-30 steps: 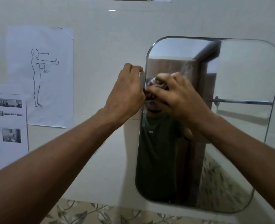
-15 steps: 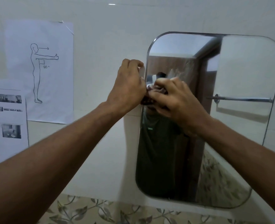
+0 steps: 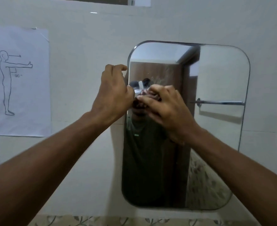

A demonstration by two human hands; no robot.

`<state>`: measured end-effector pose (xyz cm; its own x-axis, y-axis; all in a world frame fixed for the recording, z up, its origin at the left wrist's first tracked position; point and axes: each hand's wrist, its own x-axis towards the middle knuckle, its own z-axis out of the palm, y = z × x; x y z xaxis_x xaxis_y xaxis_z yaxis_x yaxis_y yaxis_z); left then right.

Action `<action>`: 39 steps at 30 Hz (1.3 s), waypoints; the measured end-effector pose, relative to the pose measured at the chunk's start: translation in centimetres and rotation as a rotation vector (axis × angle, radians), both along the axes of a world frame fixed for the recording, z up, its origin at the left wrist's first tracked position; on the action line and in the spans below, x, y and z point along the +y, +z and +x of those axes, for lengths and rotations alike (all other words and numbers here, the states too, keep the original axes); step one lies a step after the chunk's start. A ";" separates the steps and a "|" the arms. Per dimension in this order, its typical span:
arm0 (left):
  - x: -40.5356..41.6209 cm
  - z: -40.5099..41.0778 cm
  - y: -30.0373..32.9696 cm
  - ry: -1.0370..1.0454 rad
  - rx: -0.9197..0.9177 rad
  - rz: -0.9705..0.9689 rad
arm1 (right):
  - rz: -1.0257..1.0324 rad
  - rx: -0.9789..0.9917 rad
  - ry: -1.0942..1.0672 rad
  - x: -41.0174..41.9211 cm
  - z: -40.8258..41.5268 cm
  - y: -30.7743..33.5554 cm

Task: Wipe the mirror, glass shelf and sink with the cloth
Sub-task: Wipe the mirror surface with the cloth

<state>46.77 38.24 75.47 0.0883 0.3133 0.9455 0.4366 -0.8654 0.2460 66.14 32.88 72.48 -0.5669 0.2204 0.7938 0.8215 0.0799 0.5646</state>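
From the head camera, I had my right hand bunched around the dark cloth, pressing it on the mirror near its left edge. My left hand curled over that edge, steadying it. The cloth looked soft and light; the glass I judged fragile and slick. The wall poster read "90°".

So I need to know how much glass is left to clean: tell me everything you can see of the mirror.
The mirror is a tall, frameless-looking pane with rounded corners, mounted upright on the pale wall. The left hand grips its left edge; the right hand presses a dark cloth against the upper left glass. Faint streaks show above the cloth.
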 end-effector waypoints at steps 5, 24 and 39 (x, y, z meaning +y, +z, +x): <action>-0.6 0.6 -0.1 0.072 0.028 0.152 | 0.073 0.232 -0.010 -0.2 -0.1 1.1; -2.0 5.0 -1.8 -0.002 0.387 0.278 | 0.034 0.286 -0.043 -2.3 3.4 -6.3; -3.5 7.9 -1.9 0.000 0.460 0.347 | 0.221 0.635 -0.025 -3.5 6.8 -5.3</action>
<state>54.66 34.73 73.57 0.5152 -0.0087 0.8570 0.4317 -0.8612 -0.2682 72.91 29.39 67.17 0.0281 0.0210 0.9994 0.9996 -0.0054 -0.0280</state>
